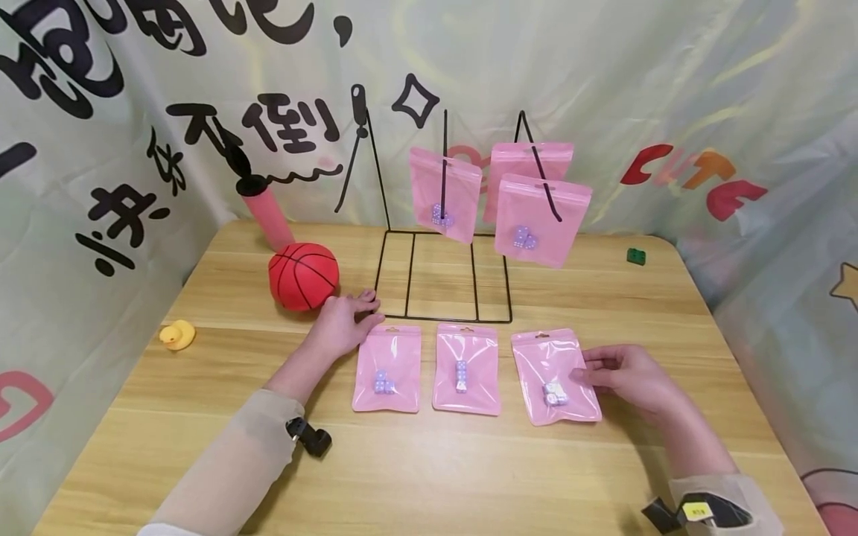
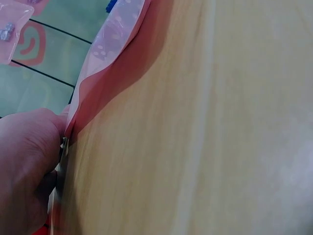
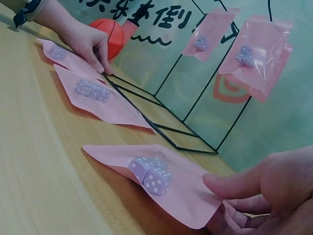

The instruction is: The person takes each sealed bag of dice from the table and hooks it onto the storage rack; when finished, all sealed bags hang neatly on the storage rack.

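Three pink zip bags with pale purple dice lie in a row on the table: a left bag, a middle bag and a right bag. My right hand pinches the right bag by its right edge; the right wrist view shows the thumb on top and the bag's near edge lifted. My left hand holds the front left corner of a black wire display rack, close to the left bag's top. Three more pink bags hang from the rack's hooks, including a front one.
A red toy basketball stands left of the rack, with a pink cylinder with a black top behind it. A yellow rubber duck sits at the left edge. A green block lies at the back right. Printed cloth hangs behind.
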The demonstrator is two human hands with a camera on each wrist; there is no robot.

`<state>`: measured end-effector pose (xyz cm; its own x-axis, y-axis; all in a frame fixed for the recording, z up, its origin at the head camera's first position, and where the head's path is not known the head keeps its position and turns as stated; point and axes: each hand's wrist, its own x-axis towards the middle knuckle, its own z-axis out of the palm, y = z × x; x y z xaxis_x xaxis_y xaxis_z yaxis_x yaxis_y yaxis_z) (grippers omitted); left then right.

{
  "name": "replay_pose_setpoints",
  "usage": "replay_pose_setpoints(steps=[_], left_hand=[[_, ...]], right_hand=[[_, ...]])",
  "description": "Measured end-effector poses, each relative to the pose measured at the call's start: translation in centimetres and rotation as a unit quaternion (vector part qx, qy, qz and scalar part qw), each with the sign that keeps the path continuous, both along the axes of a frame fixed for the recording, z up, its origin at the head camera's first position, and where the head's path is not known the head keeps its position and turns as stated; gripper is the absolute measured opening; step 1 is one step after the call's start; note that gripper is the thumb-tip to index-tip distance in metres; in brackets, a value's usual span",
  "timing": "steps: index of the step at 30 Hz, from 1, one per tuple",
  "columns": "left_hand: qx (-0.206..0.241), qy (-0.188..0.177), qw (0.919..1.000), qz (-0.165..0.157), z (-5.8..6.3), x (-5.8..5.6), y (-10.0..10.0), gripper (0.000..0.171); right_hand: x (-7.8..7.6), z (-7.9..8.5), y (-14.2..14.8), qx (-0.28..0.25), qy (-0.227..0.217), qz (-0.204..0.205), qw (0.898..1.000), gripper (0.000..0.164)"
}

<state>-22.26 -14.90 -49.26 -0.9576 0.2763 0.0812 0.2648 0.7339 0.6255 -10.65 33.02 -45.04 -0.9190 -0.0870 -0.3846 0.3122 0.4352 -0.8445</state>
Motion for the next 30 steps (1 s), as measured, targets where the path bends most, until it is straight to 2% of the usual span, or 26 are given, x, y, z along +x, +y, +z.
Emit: replay_pose_setpoints(steps=[9,13,18,23,30], left_hand=[[0.003,0.000,1.0000,-0.002,0.0,0.0,-0.1,0.039],[0.005,-0.002,1.0000,-0.003,0.1,0.0,-0.1,0.039],[0.003,0.002,1.0000,-0.008,0.0,0.0,-0.2,0.038],[0.003,0.007,0.9999,-0.008,0.0,0.2,-0.3,0.038],[0.001,0.002,1.0000,-0.003,0.0,0.1,-0.3,0.039]], right_hand=[[-0.1,0.6,-0.1,0.005,-0.007,0.011,1.000,0.033],[0.0,1.1,0.0,0.021,0.008,0.027,0.999,0.028],[0.3,1.9,-0.6,0.025,0.079,0.049,0.995,0.019],[0.5,3.2,-1.4,0.026,0.152,0.060,0.986,0.010],[0.5,5.2,-2.8,0.038,0.211,0.041,0.976,0.008]])
